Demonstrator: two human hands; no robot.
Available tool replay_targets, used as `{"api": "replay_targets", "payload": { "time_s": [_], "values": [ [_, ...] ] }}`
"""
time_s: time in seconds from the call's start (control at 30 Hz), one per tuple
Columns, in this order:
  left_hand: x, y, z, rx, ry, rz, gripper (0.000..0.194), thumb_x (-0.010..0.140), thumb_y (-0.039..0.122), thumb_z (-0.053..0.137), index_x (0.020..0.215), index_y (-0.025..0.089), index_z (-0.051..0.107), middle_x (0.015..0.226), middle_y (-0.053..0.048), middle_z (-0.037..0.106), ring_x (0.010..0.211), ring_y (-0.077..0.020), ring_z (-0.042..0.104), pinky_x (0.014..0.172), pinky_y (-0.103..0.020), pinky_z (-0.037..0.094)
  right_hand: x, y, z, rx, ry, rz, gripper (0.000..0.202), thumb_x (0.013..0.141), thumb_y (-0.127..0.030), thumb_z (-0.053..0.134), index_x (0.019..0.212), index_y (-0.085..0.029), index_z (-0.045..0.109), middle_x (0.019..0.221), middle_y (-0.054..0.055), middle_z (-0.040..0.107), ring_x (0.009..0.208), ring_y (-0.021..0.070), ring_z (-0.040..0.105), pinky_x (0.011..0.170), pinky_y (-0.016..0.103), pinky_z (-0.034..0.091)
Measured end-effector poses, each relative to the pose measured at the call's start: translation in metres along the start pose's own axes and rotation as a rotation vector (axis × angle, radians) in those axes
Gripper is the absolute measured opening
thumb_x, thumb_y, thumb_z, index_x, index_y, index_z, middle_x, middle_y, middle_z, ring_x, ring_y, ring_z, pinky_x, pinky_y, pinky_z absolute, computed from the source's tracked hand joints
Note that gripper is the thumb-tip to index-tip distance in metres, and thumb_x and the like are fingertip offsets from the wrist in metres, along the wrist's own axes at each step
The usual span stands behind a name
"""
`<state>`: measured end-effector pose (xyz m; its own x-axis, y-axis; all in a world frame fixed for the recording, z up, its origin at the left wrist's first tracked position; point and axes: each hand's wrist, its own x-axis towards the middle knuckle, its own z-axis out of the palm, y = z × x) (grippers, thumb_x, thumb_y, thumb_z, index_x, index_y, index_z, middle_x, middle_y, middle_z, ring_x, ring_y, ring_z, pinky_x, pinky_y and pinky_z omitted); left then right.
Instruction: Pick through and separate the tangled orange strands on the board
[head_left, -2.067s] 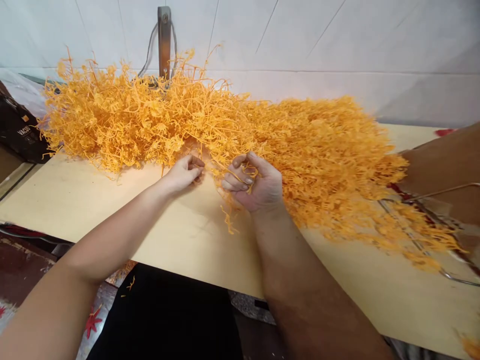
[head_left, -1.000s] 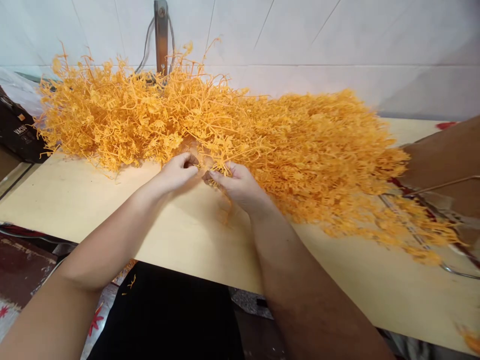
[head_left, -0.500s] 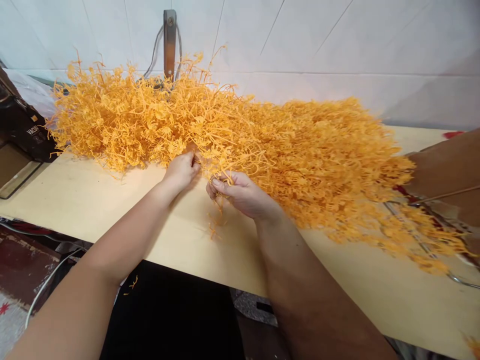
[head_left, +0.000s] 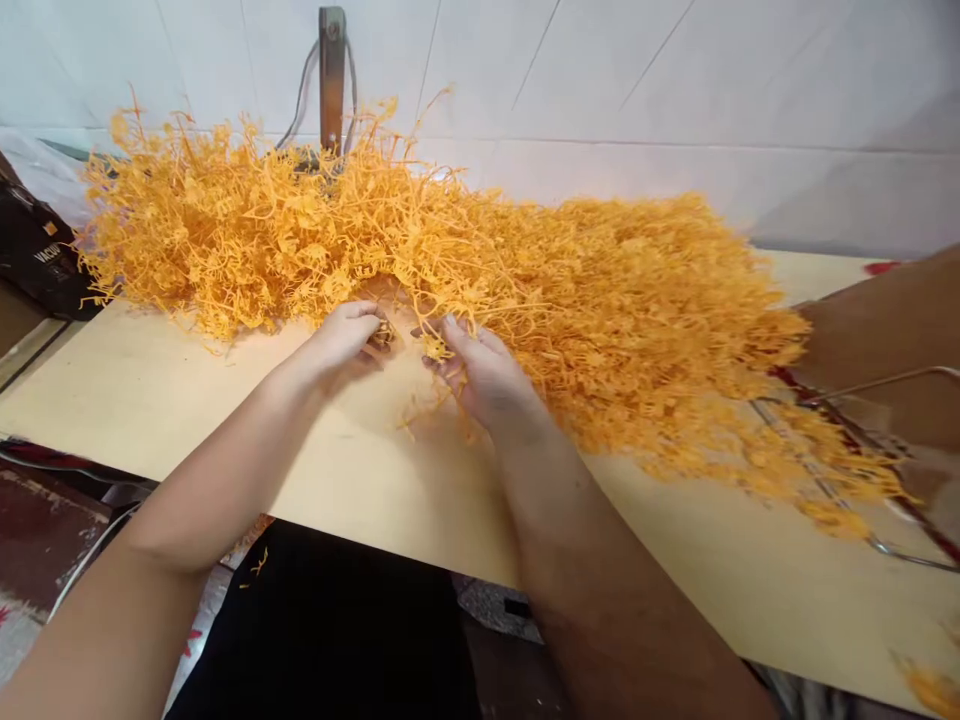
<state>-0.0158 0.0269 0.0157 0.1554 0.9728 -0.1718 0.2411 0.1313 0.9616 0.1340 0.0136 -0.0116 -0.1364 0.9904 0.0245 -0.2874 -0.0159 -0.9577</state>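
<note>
A long heap of orange, thin, branching plastic-looking strands (head_left: 630, 310) stretches across the pale tabletop (head_left: 360, 470). At the heap's front edge, my right hand (head_left: 487, 370) pinches a few of these strands, with loose ends hanging below the fingers. To its left, my left hand (head_left: 346, 332) has its fingers curled in beside a small gap under the heap. Dark golden bits show at those fingertips, too small and shaded to make out. The two hands are apart, with bare tabletop between them.
Behind the heap, an upright metal bracket (head_left: 331, 80) stands before the white wall. A black box (head_left: 45, 250) is at the left, brown cardboard (head_left: 892, 350) at the right. Near the cardboard, a metal rod (head_left: 911, 555) lies partly under strands. More orange pieces (head_left: 934, 685) sit at the lower right.
My right hand has shifted slightly up, its fingers loosening a little around the strands. My left hand has turned and moved slightly left. The whole view has drifted a little.
</note>
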Motion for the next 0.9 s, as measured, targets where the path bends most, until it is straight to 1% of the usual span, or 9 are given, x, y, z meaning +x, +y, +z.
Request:
{"api": "replay_targets", "payload": {
  "time_s": [0.1,0.17,0.23,0.3,0.43,0.63,0.7,0.83,0.9],
  "values": [
    [-0.009,0.008,0.000,-0.036,-0.071,-0.082,0.012,0.069,0.008,0.036,0.071,0.013,0.046,0.061,0.001,0.057,0.045,-0.0063,0.053,0.045,-0.018,0.041,0.002,0.002,-0.001,-0.045,0.019,-0.009,0.041,0.062,-0.059,0.062,0.069,-0.019,0.057,0.073,-0.001,0.057,0.053,0.0045,0.044,0.049,0.019,0.039],
    [-0.012,0.009,0.001,-0.005,-0.130,-0.103,0.007,0.075,0.016,0.040,0.072,0.014,0.046,0.056,0.002,0.056,0.041,-0.0077,0.053,0.041,-0.018,0.039,0.003,0.005,-0.002,-0.076,0.028,-0.007,0.044,0.062,-0.062,0.060,0.067,-0.018,0.056,0.070,-0.001,0.056,0.047,0.0031,0.039,0.045,0.019,0.036],
    [-0.013,0.006,0.005,0.041,-0.159,-0.085,0.015,0.079,0.027,0.047,0.071,0.015,0.045,0.049,0.004,0.052,0.039,-0.0081,0.052,0.040,-0.017,0.038,0.004,0.007,-0.001,-0.098,0.012,-0.013,0.046,0.061,-0.063,0.061,0.066,-0.018,0.055,0.065,-0.002,0.053,0.046,0.0032,0.039,0.043,0.019,0.035],
    [-0.012,0.002,0.009,0.073,-0.155,-0.056,0.021,0.079,0.031,0.052,0.069,0.014,0.043,0.046,0.005,0.049,0.036,-0.0064,0.050,0.040,-0.017,0.037,0.005,0.008,0.002,-0.118,0.005,-0.030,0.046,0.059,-0.062,0.063,0.064,-0.017,0.054,0.060,-0.003,0.050,0.047,0.0037,0.040,0.043,0.018,0.034],
    [-0.011,-0.001,0.013,0.045,-0.184,-0.068,0.013,0.082,0.020,0.050,0.072,0.012,0.046,0.050,0.003,0.055,0.038,-0.0047,0.050,0.041,-0.016,0.036,0.005,0.007,0.005,-0.162,0.067,-0.047,0.046,0.059,-0.061,0.063,0.065,-0.017,0.053,0.057,-0.005,0.049,0.042,0.0030,0.041,0.041,0.018,0.035],
    [-0.025,0.012,0.013,0.013,-0.367,-0.095,0.011,0.081,0.008,0.047,0.083,0.010,0.057,0.058,0.002,0.059,0.046,-0.0034,0.052,0.047,-0.016,0.039,0.007,0.007,0.001,-0.145,0.125,-0.076,0.045,0.063,-0.062,0.059,0.070,-0.018,0.053,0.045,-0.007,0.042,0.037,0.0047,0.041,0.038,0.019,0.034],
    [-0.026,0.011,0.016,-0.033,-0.348,-0.109,0.009,0.082,0.013,0.048,0.078,0.011,0.056,0.056,0.003,0.054,0.044,-0.0028,0.049,0.045,-0.016,0.037,0.006,0.008,0.002,-0.133,0.111,-0.085,0.047,0.060,-0.063,0.061,0.069,-0.018,0.052,0.045,-0.007,0.042,0.038,0.0047,0.041,0.039,0.019,0.034],
    [-0.020,-0.001,0.027,-0.227,-0.282,-0.094,0.025,0.082,0.033,0.051,0.068,0.013,0.047,0.046,0.008,0.036,0.036,-0.0007,0.031,0.037,-0.014,0.023,0.003,0.008,0.006,-0.102,0.069,-0.137,0.048,0.057,-0.063,0.062,0.069,-0.018,0.052,0.049,-0.007,0.042,0.042,0.0040,0.040,0.041,0.019,0.033],
    [-0.015,-0.008,0.032,-0.291,-0.216,-0.107,0.026,0.082,0.032,0.051,0.065,0.014,0.042,0.044,0.009,0.033,0.034,-0.0005,0.026,0.036,-0.015,0.018,0.003,0.009,0.007,-0.116,0.058,-0.125,0.045,0.061,-0.062,0.061,0.071,-0.019,0.052,0.048,-0.007,0.041,0.043,0.0051,0.041,0.042,0.019,0.034]
  ]
}}
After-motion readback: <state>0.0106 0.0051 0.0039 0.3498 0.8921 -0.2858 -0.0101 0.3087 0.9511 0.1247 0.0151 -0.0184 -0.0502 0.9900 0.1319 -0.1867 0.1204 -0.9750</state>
